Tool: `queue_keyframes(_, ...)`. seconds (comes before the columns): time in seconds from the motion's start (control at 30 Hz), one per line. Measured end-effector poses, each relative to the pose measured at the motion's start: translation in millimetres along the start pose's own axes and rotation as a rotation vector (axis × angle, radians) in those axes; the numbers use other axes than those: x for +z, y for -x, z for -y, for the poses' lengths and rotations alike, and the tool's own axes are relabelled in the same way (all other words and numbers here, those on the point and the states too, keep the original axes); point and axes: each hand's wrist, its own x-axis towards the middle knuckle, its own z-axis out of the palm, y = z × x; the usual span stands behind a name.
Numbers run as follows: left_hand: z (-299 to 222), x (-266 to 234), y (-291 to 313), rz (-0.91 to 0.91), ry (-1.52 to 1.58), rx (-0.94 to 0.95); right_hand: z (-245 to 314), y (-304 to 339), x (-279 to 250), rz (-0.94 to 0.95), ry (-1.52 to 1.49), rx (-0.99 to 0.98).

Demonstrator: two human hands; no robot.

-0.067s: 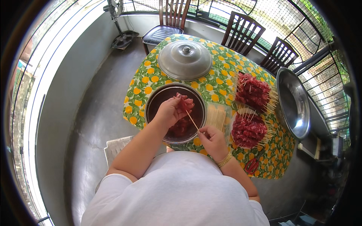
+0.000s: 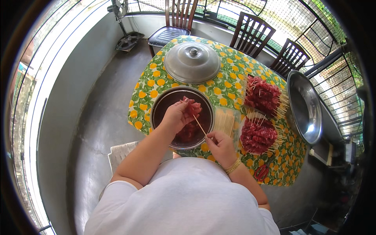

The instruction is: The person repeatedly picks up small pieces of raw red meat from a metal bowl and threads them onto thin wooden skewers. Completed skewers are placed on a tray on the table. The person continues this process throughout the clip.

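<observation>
Over a round metal pot (image 2: 154, 107) with dark raw meat (image 2: 188, 132) inside, my left hand (image 2: 177, 115) is closed on a piece of raw meat (image 2: 193, 107). My right hand (image 2: 220, 147), at the pot's right edge, pinches the lower end of a wooden skewer (image 2: 200, 126). The skewer slants up and left, its far end at the meat in my left fingers; how deep it goes in is hidden. Beside the pot lies a clear tray of bare skewers (image 2: 225, 121). Farther right are two piles of skewered raw meat, one far (image 2: 263, 95) and one near (image 2: 258, 136).
A domed metal lid (image 2: 192, 64) lies behind the pot on the lemon-patterned tablecloth (image 2: 156, 74). A large metal basin (image 2: 305, 105) leans at the table's right side. Red-handled scissors (image 2: 261, 172) lie near the front right edge. Chairs (image 2: 252, 34) stand along the far side.
</observation>
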Motion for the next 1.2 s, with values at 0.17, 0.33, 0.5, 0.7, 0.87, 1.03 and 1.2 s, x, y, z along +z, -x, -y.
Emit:
queue_keyframes(0.17, 20, 10, 2, -0.095, 0.01, 0.192, 1, -1, 7, -0.086, 0.115, -0.112)
queue_keyframes(0.33, 26, 14, 3, -0.117, 0.102, 0.242, 0, -1, 12, -0.059, 0.108, -0.145)
queue_keyframes(0.5, 27, 13, 4, -0.101, 0.143, 0.23, -3, 0, 15, -0.041, 0.141, -0.198)
queue_keyframes(0.7, 35, 16, 10, -0.066, 0.114, 0.174, -2, -4, 17, 0.007, -0.002, -0.059)
queue_keyframes(0.87, 18, 14, 8, -0.067, 0.067, 0.12, 1, -7, 14, 0.042, -0.094, 0.097)
queue_keyframes(1.03, 18, 12, -1, -0.119, 0.072, 0.182, 3, -9, 13, 0.059, -0.071, 0.058)
queue_keyframes(1.2, 23, 9, -8, -0.156, 0.069, 0.246, -1, -10, 15, 0.032, 0.053, -0.071)
